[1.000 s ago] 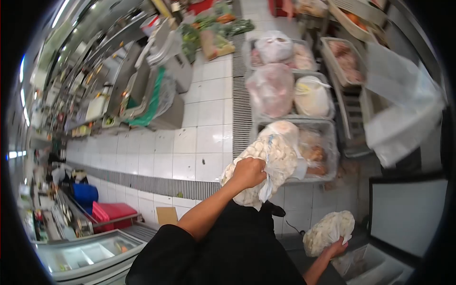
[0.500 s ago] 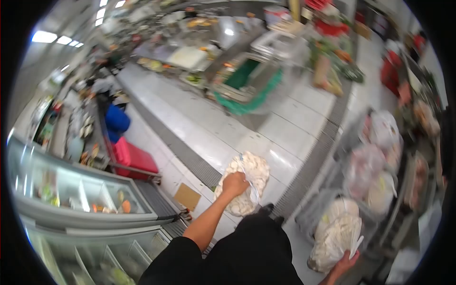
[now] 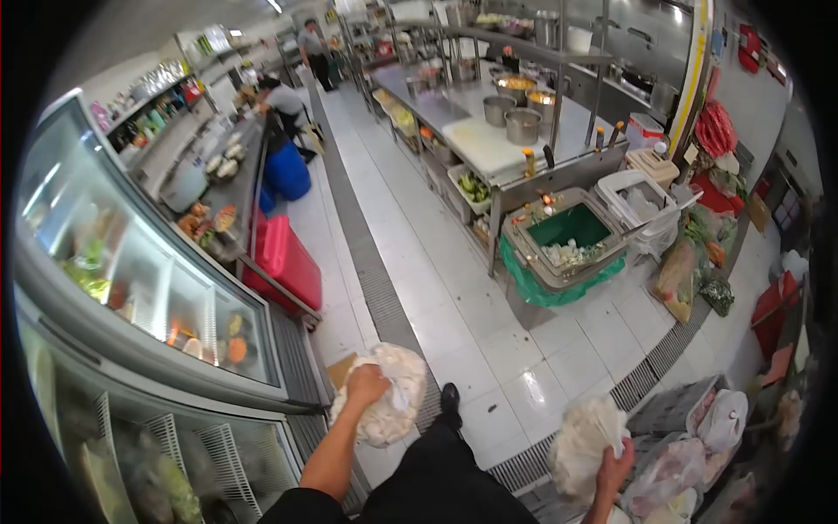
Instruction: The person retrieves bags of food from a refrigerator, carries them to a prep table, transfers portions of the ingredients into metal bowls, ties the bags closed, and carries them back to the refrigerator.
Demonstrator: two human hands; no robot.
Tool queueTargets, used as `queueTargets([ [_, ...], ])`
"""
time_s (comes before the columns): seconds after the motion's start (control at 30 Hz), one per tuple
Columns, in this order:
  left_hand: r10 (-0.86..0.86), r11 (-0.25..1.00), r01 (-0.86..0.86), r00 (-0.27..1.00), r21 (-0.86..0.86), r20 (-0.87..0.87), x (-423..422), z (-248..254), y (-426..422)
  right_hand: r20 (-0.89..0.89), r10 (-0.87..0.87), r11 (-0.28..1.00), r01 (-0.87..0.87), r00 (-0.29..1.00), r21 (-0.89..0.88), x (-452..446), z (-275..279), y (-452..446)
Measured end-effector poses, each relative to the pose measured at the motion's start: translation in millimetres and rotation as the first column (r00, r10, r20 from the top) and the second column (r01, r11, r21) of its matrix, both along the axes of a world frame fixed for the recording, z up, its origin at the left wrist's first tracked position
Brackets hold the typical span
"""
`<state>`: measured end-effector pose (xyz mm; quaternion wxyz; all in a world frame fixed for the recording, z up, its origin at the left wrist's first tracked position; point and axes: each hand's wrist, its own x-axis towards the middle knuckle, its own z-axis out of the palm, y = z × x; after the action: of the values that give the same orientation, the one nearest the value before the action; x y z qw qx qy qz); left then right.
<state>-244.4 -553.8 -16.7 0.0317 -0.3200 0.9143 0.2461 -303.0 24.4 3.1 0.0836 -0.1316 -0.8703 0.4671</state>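
My left hand (image 3: 367,384) is closed around the gathered top of a clear plastic bag of pale, lumpy food (image 3: 403,424), which hangs above the floor beside my legs. To the right, my right hand (image 3: 614,472) grips the knotted neck of a second plastic bag of pale food (image 3: 578,447). That bag is up near the grey crates. What exactly the bags contain cannot be made out. Close to my right hand, other filled plastic bags (image 3: 665,476) lie in a grey crate (image 3: 670,410).
Glass-fronted fridges (image 3: 284,349) line my left, with a red cooler box (image 3: 278,262) and blue barrel (image 3: 288,170) beyond. Ahead stand a green-lined waste bin (image 3: 559,293) and a steel worktable (image 3: 493,188). Floor drain grates (image 3: 371,288) cross the tiles. Two people (image 3: 316,52) are farther back.
My view has swung up and left along the aisle. The bag in my right hand has been raised away from the crate, while the left bag stays gripped and I have stepped forward.
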Motion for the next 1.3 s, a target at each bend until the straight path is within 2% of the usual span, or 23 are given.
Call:
queueTargets([
  [0.07, 0.095, 0.995, -0.096, 0.995, 0.023, 0.015, -17.9, -15.5, -34.7, -0.002, 0.081, 0.996, -0.081, 0.997, 0.021, -46.5, 10.7, -52.3],
  [0.17, 0.149, 0.987, -0.153, 0.986, 0.047, 0.073, -52.6, -22.6, -86.2, 0.067, 0.139, 0.987, -0.144, 0.988, 0.07, -114.1, 32.1, -138.5],
  [0.2, 0.151, 0.986, -0.157, 0.984, 0.059, 0.089, -71.5, -24.1, -100.3, 0.071, 0.171, 0.98, -0.178, 0.983, 0.093, -136.3, 34.4, -160.9],
  [0.27, 0.106, 0.994, -0.105, 0.993, -0.026, 0.06, -112.9, -34.4, -125.7, 0.088, 0.196, 0.97, -0.206, 0.977, 0.127, -171.5, 41.8, -201.9],
  [0.33, 0.085, 0.996, -0.083, 0.994, -0.037, 0.061, -157.1, -47.4, -155.8, 0.079, 0.273, 0.961, -0.276, 0.959, 0.029, -207.9, 51.8, -246.1],
  [0.43, 0.056, 0.994, -0.052, 0.998, -0.097, 0.037, -231.9, -63.6, -196.2, 0.085, 0.296, 0.955, -0.293, 0.951, -0.044, -259.2, 61.9, -309.2],
  [0.47, 0.049, 0.988, -0.046, 0.999, -0.148, 0.019, -257.1, -65.5, -208.3, 0.088, 0.287, 0.958, -0.285, 0.954, -0.039, -273.9, 54.5, -323.0],
  [0.6, 0.041, 0.986, -0.04, 0.999, -0.164, 0.0, -357.4, -67.7, -256.2, 0.059, 0.372, 0.927, -0.369, 0.926, -0.064, -339.9, 16.1, -380.5],
  [0.7, -0.038, 0.952, 0.025, 0.999, -0.306, -0.037, -429.0, -65.9, -289.2, 0.139, 0.393, 0.919, -0.389, 0.909, -0.058, -383.1, -13.0, -422.5],
  [0.87, -0.132, 0.938, 0.141, 0.99, -0.318, 0.051, -537.6, -63.1, -341.4, 0.23, 0.458, 0.883, -0.47, 0.859, -0.001, -457.1, -58.0, -490.4],
  [0.93, -0.191, 0.929, 0.183, 0.982, -0.321, 0.008, -572.6, -77.6, -366.3, 0.278, 0.468, 0.873, -0.487, 0.839, -0.001, -487.4, -68.4, -522.4],
  [1.17, -0.134, 0.976, 0.14, 0.99, -0.167, 0.048, -662.8, -134.6, -424.6, 0.425, 0.453, 0.871, -0.491, 0.784, -0.024, -561.1, -110.9, -620.7],
  [1.23, -0.016, 0.995, 0.004, 0.993, -0.097, -0.119, -672.6, -148.8, -436.4, 0.432, 0.431, 0.883, -0.469, 0.792, -0.02, -573.5, -129.8, -645.1],
  [1.27, -0.013, 0.997, 0.004, 0.994, -0.081, -0.105, -677.1, -172.2, -450.5, 0.411, 0.419, 0.893, -0.448, 0.81, -0.027, -583.7, -141.1, -658.7],
  [1.3, 0.065, 0.997, -0.063, 0.995, 0.032, -0.073, -674.2, -203.6, -465.7, 0.432, 0.416, 0.892, -0.452, 0.8, -0.021, -592.4, -153.5, -669.8],
])
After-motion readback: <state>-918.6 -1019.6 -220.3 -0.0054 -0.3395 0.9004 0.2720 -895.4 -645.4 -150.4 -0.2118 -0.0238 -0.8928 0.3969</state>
